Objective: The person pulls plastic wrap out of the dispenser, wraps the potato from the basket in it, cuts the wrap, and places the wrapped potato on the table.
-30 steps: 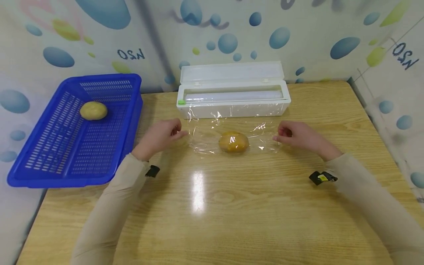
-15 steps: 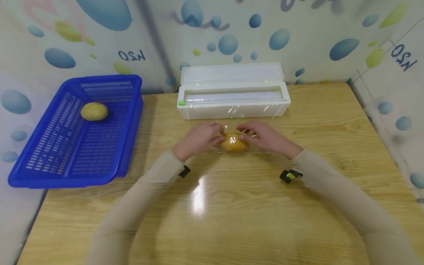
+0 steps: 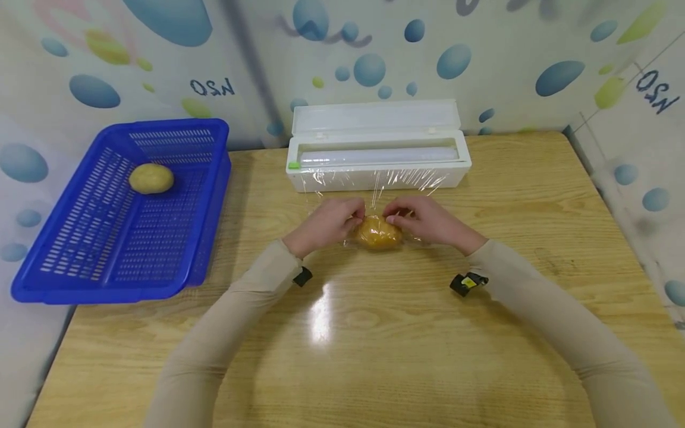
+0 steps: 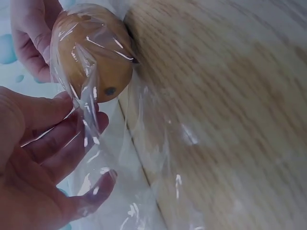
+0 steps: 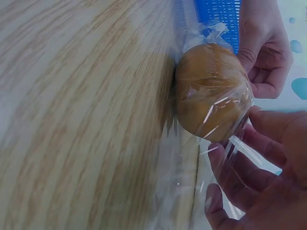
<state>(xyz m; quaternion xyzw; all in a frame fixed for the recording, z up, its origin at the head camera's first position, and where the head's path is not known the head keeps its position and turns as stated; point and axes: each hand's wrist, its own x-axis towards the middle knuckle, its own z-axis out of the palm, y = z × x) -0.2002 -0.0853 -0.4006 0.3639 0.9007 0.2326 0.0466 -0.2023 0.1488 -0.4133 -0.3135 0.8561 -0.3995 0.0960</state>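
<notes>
An oval orange-brown fruit or vegetable (image 3: 379, 235), its kind unclear, lies on the table under clear cling film (image 3: 376, 189). One dark spot marks its skin in the left wrist view. My left hand (image 3: 332, 220) pinches the film at the left of the oval item, thumb against fingers. On the other side, my right hand (image 3: 428, 221) pinches film close against the item's upper right. Behind both hands, the film runs back in stretched creases to a white cling film box (image 3: 377, 116) with its lid up. A roll (image 3: 380, 156) lies inside the box.
At the left stands a blue slatted basket (image 3: 199, 261) with a potato (image 3: 151, 178) in it. The wooden table (image 3: 385, 351) meets a patterned wall (image 3: 374, 35) at the back, right behind the box.
Both hands have come inward from the film's sides to the oval item. Film is now gathered around it and pulled into tight creases toward the box. Basket and box stay put.
</notes>
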